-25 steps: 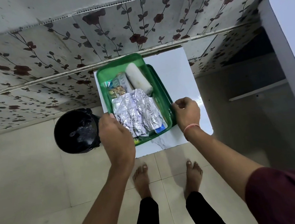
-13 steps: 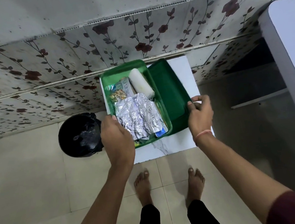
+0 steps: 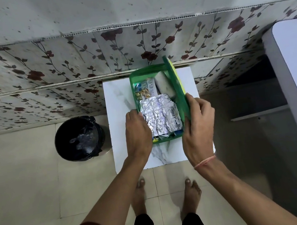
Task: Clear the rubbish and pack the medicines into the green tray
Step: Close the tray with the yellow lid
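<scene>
The green tray stands on a small white marble-look table. Inside lie silver foil blister strips, a white roll, small boxes and gold capsules. My left hand grips the tray's near left rim. My right hand holds a green lid tipped up on edge over the tray's right side, its yellow-green far face showing. The lid hides part of the white roll.
A black bin with a dark liner stands on the tiled floor left of the table. A floral-patterned wall is right behind the table. A white counter edge rises at the right. My bare feet stand near the table's front edge.
My right hand pulled the green lid out from beneath the tray and raised it on edge beside the tray. The tray has shifted right on the table. My left hand stays on the rim.
</scene>
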